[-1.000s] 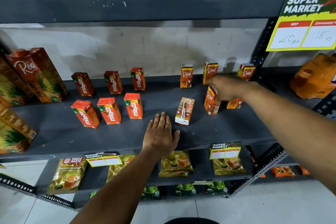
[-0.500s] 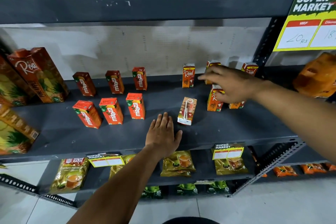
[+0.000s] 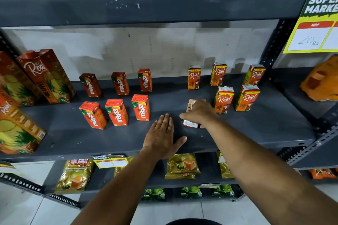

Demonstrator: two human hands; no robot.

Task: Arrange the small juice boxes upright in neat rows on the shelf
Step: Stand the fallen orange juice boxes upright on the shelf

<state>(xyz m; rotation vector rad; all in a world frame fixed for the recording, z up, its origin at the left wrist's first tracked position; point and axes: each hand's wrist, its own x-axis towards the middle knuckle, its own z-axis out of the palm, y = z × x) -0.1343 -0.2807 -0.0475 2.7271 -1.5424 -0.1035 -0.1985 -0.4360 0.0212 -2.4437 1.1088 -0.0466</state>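
Note:
On the grey shelf [image 3: 256, 129] several small red Maaza boxes [image 3: 140, 107] stand upright in two rows at the left. Small orange Real boxes stand at the right: three in the back row [image 3: 194, 77] and two in front [image 3: 224, 99]. One more Real box [image 3: 190, 123] lies flat on its back, straw side up, left of the front pair. My right hand [image 3: 198, 113] rests over this lying box with fingers around it. My left hand [image 3: 161, 135] lies flat and open on the shelf's front edge, holding nothing.
Tall Real pineapple cartons [image 3: 46, 76] stand at the far left. An orange packet [image 3: 321, 80] lies at the far right. A yellow price sign [image 3: 318, 23] hangs top right. Tea pouches [image 3: 75, 175] fill the shelf below; bottles stand on the shelf above.
My right hand left the upright Real boxes at the right and moved down-left onto the lying Real box. My left hand stayed flat on the shelf.

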